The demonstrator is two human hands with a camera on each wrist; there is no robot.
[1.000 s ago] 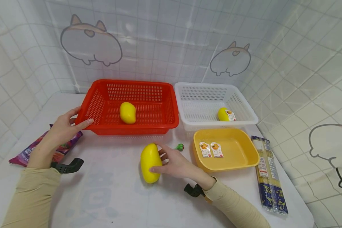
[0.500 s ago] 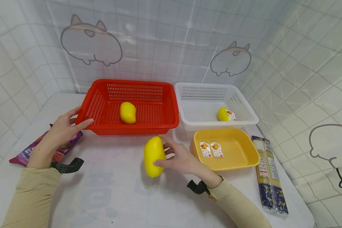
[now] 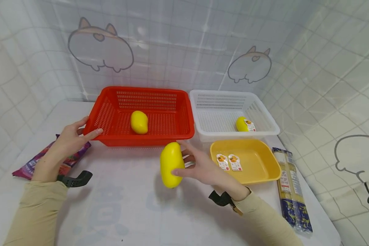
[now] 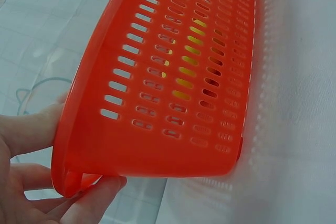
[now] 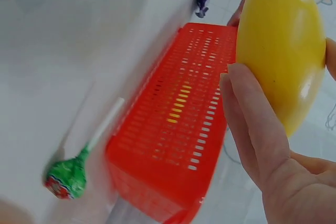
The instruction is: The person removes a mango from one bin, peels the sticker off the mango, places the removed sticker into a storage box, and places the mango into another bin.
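My right hand (image 3: 201,167) pinches a yellow mango (image 3: 171,165) between thumb and fingers, holding it upright above the table in front of the red basket (image 3: 150,140). A small green stem end shows on this mango (image 5: 283,51) in the right wrist view. My left hand (image 3: 67,143) grips the basket's left front corner, its fingers and thumb either side of the rim, as the left wrist view shows. Inside the red basket lies another mango (image 3: 139,122). A mango (image 3: 241,124) with a label on it sits in the white basket (image 3: 218,134) to the right.
A yellow tub (image 3: 258,159) with two mango stickers (image 3: 235,162) stands before the white basket. Packs of noodles (image 3: 290,184) lie at the right edge. Beside my left wrist is a purple bag (image 3: 32,165). A green-wrapped lollipop (image 5: 67,178) lies near the red basket.
My right hand has lifted the mango off the table and carried it slightly right and toward the red basket. The left hand has stayed on the basket's corner.
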